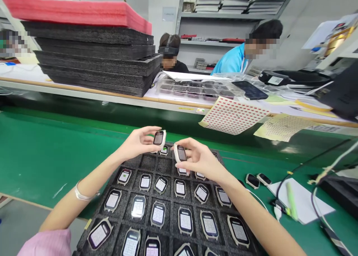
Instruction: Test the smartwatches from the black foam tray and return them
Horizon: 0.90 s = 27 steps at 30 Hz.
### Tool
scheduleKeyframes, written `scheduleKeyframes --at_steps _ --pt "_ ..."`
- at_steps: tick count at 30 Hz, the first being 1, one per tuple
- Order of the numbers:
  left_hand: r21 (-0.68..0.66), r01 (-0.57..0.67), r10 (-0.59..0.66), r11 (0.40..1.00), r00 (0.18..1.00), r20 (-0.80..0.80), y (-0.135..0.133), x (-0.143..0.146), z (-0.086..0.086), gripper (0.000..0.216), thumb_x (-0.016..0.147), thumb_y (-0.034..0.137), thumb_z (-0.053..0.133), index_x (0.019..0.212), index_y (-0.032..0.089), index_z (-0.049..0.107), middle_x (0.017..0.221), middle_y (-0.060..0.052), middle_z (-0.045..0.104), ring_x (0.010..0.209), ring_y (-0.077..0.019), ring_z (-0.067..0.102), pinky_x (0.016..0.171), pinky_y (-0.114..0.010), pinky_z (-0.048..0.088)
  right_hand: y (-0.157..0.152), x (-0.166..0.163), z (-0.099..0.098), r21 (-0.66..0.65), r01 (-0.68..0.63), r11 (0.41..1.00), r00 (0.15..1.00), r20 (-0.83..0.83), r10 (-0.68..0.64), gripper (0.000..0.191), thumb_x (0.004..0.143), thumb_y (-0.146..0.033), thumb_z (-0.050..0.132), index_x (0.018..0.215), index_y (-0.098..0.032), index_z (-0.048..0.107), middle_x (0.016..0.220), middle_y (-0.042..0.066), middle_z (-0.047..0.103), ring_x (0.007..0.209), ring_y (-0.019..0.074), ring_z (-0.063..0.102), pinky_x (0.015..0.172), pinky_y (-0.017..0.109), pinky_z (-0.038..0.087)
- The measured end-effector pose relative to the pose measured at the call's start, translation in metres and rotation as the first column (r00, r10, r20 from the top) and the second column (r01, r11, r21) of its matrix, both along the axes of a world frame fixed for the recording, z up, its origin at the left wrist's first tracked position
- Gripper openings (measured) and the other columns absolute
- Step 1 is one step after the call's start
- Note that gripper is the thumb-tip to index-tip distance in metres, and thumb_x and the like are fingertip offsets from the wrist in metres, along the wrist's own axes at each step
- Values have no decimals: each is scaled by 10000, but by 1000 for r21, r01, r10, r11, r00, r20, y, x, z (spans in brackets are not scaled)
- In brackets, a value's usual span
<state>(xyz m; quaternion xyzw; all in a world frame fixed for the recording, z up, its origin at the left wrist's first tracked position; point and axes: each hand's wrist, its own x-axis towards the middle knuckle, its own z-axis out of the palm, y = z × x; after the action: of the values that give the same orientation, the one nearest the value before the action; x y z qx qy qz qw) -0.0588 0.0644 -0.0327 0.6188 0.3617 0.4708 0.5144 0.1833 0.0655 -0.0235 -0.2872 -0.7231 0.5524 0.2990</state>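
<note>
In the head view my left hand (142, 141) grips a smartwatch body (159, 138) by its edges, above the far side of a black foam tray (149, 161). A second watch body (180, 152) is pinched in my right hand (200, 157), just to the right of the first. Neither watch has a strap, and both are tilted with their screens partly showing. Below my hands, the tray's square compartments hold several similar watches, such as a lit one (158, 214) near the middle. Compartments under my left hand hold no watch.
Two more watches (253, 181) lie right of the tray, near white paper with a green marker (291, 202) and cables (316, 196). Behind, a raised shelf (117, 98) bears stacked black foam (97, 68) with pink foam on top. Two people work beyond it.
</note>
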Motion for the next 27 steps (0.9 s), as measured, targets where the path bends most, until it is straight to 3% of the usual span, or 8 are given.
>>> scheduleKeyframes --at_steps 4,8,10,13,16,19,23,27 --pt "11 48 -49 999 943 330 -2 31 27 473 643 137 798 1080 179 620 1091 -84 658 899 -174 629 783 -264 493 -16 -2 4 -228 121 966 972 -169 -161 459 711 -232 779 1043 -223 462 923 33 634 494 68 535 340 146 429" --pt "-132 228 -141 965 870 473 -3 43 27 322 753 106 696 1055 152 596 1054 -123 674 737 -97 582 633 -185 443 -21 -2 -3 -289 205 935 943 -196 -268 514 666 -200 800 1073 -204 486 908 37 653 483 61 527 338 132 431" --pt "-210 276 -141 938 858 494 -2 42 22 325 748 73 676 1058 128 593 1023 -126 675 709 -88 565 597 -176 426 -21 0 -3 -267 218 939 936 -216 -279 508 694 -194 767 1122 -197 494 950 55 649 563 97 582 379 158 479" --pt "-295 235 -56 926 858 510 0 38 14 361 710 25 639 1052 129 588 934 -89 676 814 -134 605 663 -202 464 -21 3 0 -241 222 945 927 -247 -281 390 790 -211 652 1153 -188 512 935 64 643 626 153 644 417 211 520" --pt "-358 259 -29 897 843 537 -2 38 11 374 695 38 588 1056 136 566 921 -96 680 968 -246 635 842 -355 498 -22 4 2 -203 270 941 910 -265 -318 286 843 -253 593 1116 -184 540 832 45 643 586 170 660 403 223 508" --pt "-375 309 -65 874 839 541 -9 43 13 343 699 53 560 1034 127 543 978 -128 679 995 -301 643 901 -435 481 -25 4 2 -123 351 928 889 -269 -372 252 853 -297 620 1067 -182 553 708 9 627 527 158 647 391 207 482" --pt "-314 199 -41 928 894 445 -22 53 19 275 786 78 550 1048 147 501 981 -117 673 948 -269 660 843 -410 519 -28 5 4 -64 393 918 878 -272 -394 209 863 -306 628 1026 -187 576 628 -9 614 475 143 621 372 198 454" --pt "-199 138 -53 970 923 382 -30 58 20 193 884 201 547 1055 175 461 915 -78 655 848 -213 666 703 -322 558 -33 11 8 -47 354 934 879 -323 -349 213 907 -347 562 1059 -200 591 772 42 669 533 178 656 382 240 482"
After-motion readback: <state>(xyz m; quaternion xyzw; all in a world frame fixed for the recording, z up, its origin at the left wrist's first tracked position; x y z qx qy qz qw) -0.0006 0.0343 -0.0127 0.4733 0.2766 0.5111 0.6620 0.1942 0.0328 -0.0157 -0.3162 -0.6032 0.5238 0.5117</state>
